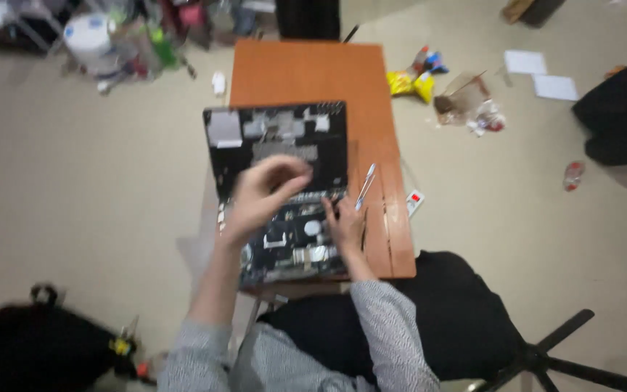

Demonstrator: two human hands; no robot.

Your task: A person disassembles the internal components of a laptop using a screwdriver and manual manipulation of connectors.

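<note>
An opened black laptop chassis point(277, 138), its internals showing, lies on a small orange-brown wooden table point(306, 72). My left hand point(266, 192) hovers over its middle with the fingers curled loosely; I cannot make out anything in it. At the chassis's right edge my right hand point(344, 223) rests with its fingers pressed on a small dark part. A silver tool with a blue tip point(366, 185) lies on the table just right of that hand. The picture is blurred.
Snack wrappers point(411, 80) and a clear bag point(466, 101) litter the floor to the right, with white papers point(538, 72) beyond. Clutter point(117, 43) fills the top left. A black bag point(30, 348) sits lower left, a black chair point(466, 319) lower right.
</note>
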